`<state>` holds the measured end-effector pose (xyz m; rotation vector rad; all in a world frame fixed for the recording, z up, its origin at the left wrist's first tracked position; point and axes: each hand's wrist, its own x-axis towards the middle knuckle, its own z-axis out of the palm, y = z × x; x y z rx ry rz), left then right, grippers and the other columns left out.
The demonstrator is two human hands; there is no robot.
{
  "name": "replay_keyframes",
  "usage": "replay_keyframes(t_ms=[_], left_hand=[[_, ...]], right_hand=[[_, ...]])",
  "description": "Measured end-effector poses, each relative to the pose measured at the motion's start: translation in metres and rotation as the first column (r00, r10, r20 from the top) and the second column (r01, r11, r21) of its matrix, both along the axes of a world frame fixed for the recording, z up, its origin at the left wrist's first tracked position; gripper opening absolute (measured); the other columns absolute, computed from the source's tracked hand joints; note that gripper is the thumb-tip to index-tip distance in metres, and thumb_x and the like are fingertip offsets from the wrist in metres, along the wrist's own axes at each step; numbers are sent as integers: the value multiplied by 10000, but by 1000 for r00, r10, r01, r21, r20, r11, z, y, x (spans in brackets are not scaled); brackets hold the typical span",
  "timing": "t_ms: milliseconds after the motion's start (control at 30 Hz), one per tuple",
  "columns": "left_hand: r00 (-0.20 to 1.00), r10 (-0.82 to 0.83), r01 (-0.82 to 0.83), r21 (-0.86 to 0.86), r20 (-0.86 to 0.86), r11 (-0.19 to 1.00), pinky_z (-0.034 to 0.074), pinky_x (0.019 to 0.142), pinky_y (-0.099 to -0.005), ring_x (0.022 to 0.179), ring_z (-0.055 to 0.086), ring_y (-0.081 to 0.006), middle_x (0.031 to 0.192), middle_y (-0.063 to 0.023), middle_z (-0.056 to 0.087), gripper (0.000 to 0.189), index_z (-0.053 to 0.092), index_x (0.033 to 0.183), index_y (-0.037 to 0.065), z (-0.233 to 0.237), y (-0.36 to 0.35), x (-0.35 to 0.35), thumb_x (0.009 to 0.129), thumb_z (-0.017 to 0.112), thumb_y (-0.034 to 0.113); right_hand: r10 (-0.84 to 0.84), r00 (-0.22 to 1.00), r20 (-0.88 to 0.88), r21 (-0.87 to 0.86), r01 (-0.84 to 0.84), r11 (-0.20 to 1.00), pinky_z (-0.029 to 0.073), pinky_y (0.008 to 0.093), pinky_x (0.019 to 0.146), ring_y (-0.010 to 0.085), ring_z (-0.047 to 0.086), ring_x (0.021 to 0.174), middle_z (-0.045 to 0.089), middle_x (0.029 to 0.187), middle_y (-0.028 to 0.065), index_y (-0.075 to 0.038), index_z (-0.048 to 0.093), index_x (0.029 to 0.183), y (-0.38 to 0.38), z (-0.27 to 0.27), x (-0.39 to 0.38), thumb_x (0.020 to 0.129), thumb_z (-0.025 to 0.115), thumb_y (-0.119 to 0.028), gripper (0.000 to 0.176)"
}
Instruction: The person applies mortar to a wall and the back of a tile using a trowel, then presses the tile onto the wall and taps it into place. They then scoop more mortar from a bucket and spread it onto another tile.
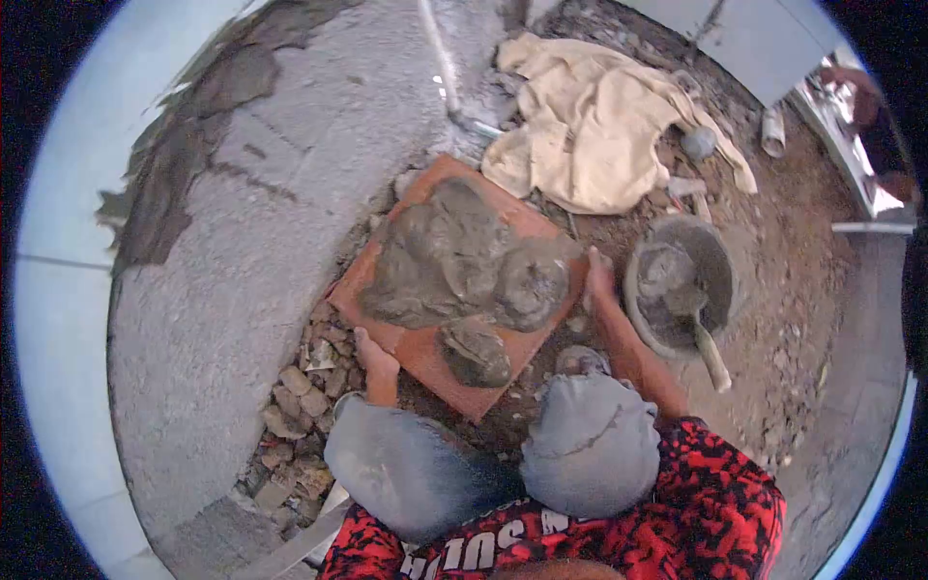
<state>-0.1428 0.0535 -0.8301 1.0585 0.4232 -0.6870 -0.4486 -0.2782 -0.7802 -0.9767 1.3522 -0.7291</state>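
Note:
A square reddish tile (411,350) carries several heaps of wet grey mortar (454,246), one smaller lump lying near its lower corner. My left hand (377,362) grips the tile's lower left edge, with part of the fingers hidden beneath it. On the opposite side, my right hand (599,277) holds the right corner, its fingers along the edge. The tile is just beyond my knees, beside a rough plastered wall (280,213).
To the right stands a bucket (727,275) with mortar and a trowel (712,358). A cream cloth (599,126) lies beyond the tile on rubble. Broken stones (300,396) line the wall's foot. A pipe (440,58) runs down the wall. Another person's arm (855,82) shows at upper right.

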Motion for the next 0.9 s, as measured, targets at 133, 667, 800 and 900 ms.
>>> replay_keyframes(t_ms=[133, 667, 800, 900], left_hand=[[998, -47, 46, -45, -30, 998, 375, 924, -429, 1091, 467, -285, 1245, -112, 456, 516, 405, 1249, 30, 9, -4, -2, 926, 334, 427], [829, -559, 548, 231, -20, 804, 445, 767, -365, 911, 543, -193, 1022, -90, 567, 453, 491, 1150, 4, 48, 43, -6, 911, 410, 380], [419, -908, 815, 441, 0, 376, 463, 728, -346, 865, 563, -168, 962, -83, 597, 439, 512, 1128, -2, 98, 40, 24, 906, 432, 368], [176, -982, 697, 696, 70, 174, 476, 698, -332, 830, 578, -148, 918, -77, 620, 429, 528, 1111, -6, 179, 4, 40, 902, 449, 360]], right_hand=[[-53, 985, -163, -46, 46, 998, 393, 362, 847, 230, 514, 958, 550, 1061, 141, 31, 492, 1109, 3, 16, 13, 893, 453, -354, 443], [495, 808, -319, -209, -569, 795, 394, 360, 915, 264, 522, 1066, 566, 1125, 171, -2, 519, 1169, 70, 100, -23, 868, 508, -378, 483], [640, 764, 85, -134, -627, 767, 436, 322, 830, 196, 572, 947, 618, 1001, 103, 0, 584, 1073, 55, 206, -37, 881, 500, -285, 354], [471, 800, -370, -493, -600, 631, 451, 293, 780, 156, 579, 871, 626, 948, 75, 5, 603, 1028, 0, 268, -76, 868, 520, -246, 309]])
